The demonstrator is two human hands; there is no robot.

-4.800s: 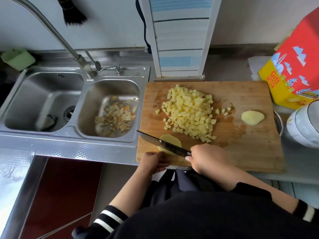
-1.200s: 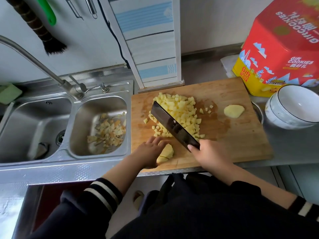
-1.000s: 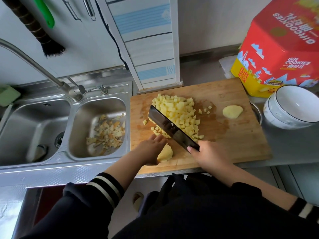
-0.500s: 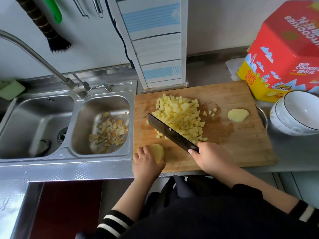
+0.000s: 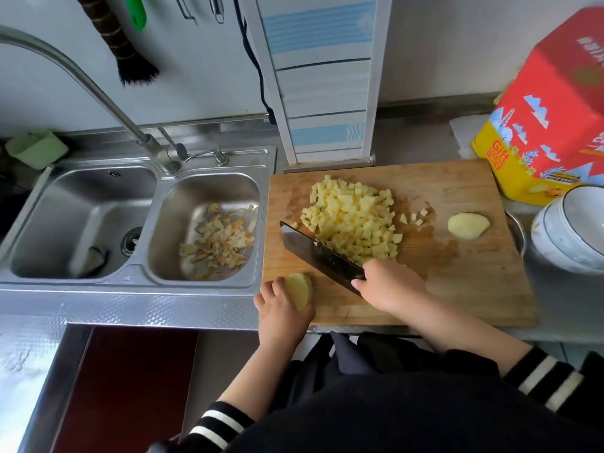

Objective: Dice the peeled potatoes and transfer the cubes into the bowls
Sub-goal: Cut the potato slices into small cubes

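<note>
A wooden cutting board (image 5: 457,289) carries a heap of potato cubes (image 5: 354,220) at its middle. My left hand (image 5: 281,313) holds a peeled potato piece (image 5: 299,289) at the board's near left corner. My right hand (image 5: 389,286) grips the handle of a dark cleaver (image 5: 315,253), whose blade lies against the near left side of the heap. Another peeled potato half (image 5: 468,225) lies at the board's right. White bowls (image 5: 568,230) stand stacked just right of the board.
A steel double sink (image 5: 130,220) lies left of the board, with potato peels (image 5: 219,240) in its right basin and a tap (image 5: 98,89) above. A red and yellow cookie tin (image 5: 552,125) stands at the back right. A metal bowl rim (image 5: 516,233) shows beside the board.
My left hand has pulled the potato piece from beside the heap to the board's near left corner. The cleaver has come down from a raised tilt to rest against the cubes.
</note>
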